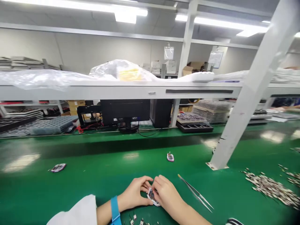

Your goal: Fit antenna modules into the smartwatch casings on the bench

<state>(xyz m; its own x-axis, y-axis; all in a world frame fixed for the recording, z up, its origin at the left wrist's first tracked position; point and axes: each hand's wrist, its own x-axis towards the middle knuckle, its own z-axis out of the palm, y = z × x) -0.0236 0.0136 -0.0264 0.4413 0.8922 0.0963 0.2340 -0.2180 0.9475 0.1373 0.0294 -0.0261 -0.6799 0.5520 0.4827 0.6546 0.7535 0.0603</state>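
Note:
Low in the middle, a small white-rimmed electronic device [151, 196] with dark parts inside rests between my hands, just over the green bench. My left hand [135, 194], with a blue band at its wrist, grips the device's left side between thumb and fingers. Closed at the device's upper right edge is my right hand [166, 194]; whatever its fingertips pinch is hidden. Metal tweezers [195, 192] lie to the right of that hand. Several tiny loose parts [142, 222] are scattered below my left hand.
Similar devices lie on the bench, one at left [58, 167] and one ahead [170, 157]. A white post [234, 125] stands at right, beside a heap of small parts [274, 189]. Behind are a monitor [125, 110], stacked trays [52, 125] and an overhead shelf [105, 92].

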